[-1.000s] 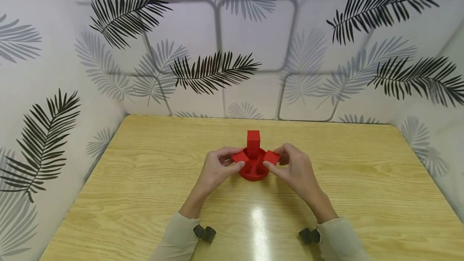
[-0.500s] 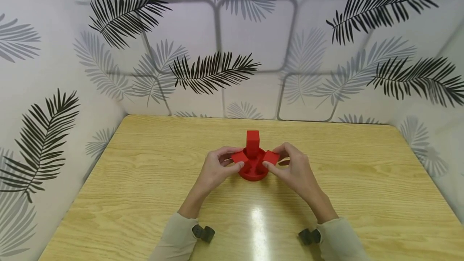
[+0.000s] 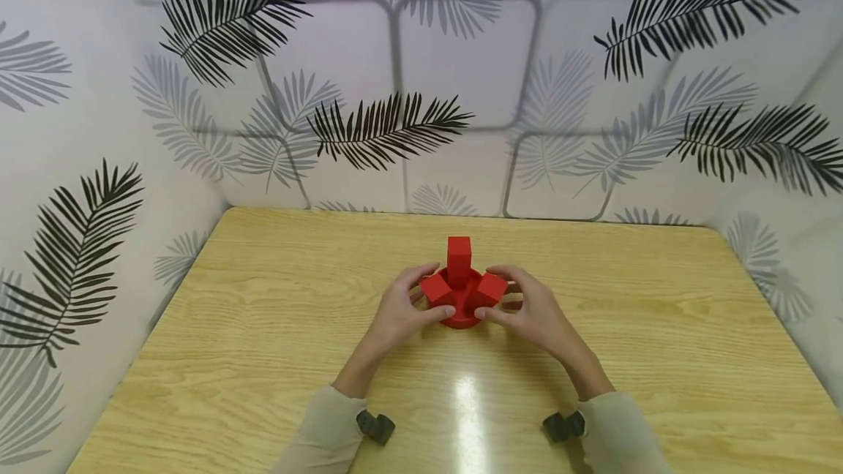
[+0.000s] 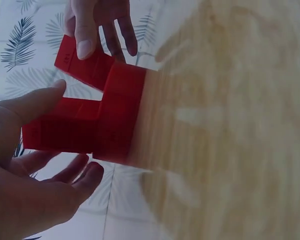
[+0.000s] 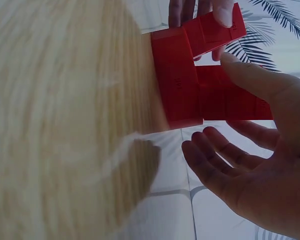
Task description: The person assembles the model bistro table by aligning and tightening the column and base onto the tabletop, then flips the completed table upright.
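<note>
A round red dish point(image 3: 461, 322) stands on the table with three red rectangular blocks upright in it. The back block point(image 3: 459, 258) rises straight, while the left block point(image 3: 436, 289) and right block point(image 3: 491, 289) lean outward. My left hand point(image 3: 403, 313) surrounds the left block loosely, its fingers spread and apart from the block's lower side in the left wrist view. Around the right block, my right hand point(image 3: 536, 313) is likewise relaxed, with a gap between its fingers and the block point(image 5: 232, 95) in the right wrist view. Both thumbs lie close along the blocks' near sides.
The wood-grain table point(image 3: 263, 328) reaches a wall point(image 3: 461, 57) covered in leaf-patterned sheeting, which also runs up both sides. Dark wrist devices sit at the left cuff point(image 3: 375, 427) and right cuff point(image 3: 563, 427). Light glares off the table front.
Both hands have loosened from the left and right blocks, thumbs moving down toward the dish's front and fingers spreading. The blocks stay where they were in the dish.
</note>
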`<state>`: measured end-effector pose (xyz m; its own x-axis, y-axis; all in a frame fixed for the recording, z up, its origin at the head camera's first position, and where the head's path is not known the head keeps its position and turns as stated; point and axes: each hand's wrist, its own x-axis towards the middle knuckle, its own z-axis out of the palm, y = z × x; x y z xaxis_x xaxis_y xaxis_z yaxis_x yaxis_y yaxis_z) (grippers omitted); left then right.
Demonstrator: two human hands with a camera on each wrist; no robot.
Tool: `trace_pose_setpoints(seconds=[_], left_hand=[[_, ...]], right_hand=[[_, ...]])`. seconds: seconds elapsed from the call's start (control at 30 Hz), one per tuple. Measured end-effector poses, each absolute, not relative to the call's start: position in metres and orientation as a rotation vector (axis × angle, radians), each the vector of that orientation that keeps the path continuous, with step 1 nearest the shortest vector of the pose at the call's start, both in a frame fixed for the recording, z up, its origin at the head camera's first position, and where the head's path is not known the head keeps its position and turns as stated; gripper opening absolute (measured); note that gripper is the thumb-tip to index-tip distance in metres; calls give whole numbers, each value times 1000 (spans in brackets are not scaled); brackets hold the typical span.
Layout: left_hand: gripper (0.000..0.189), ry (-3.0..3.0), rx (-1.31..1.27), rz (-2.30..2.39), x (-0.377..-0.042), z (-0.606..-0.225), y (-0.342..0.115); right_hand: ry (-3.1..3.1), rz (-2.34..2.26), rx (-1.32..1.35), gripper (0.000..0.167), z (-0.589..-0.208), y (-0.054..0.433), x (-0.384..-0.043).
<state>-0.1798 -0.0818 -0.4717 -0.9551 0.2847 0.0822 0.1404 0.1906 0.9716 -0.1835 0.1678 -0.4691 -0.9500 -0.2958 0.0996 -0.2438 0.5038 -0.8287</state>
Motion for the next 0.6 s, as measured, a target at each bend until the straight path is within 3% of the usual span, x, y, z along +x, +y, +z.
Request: trace_pose_setpoints(seconds=[0.6], left_hand=[[73, 2366, 322, 1713, -184, -480, -78]], right_hand=[[2633, -1401, -556, 72, -481, 166, -187]])
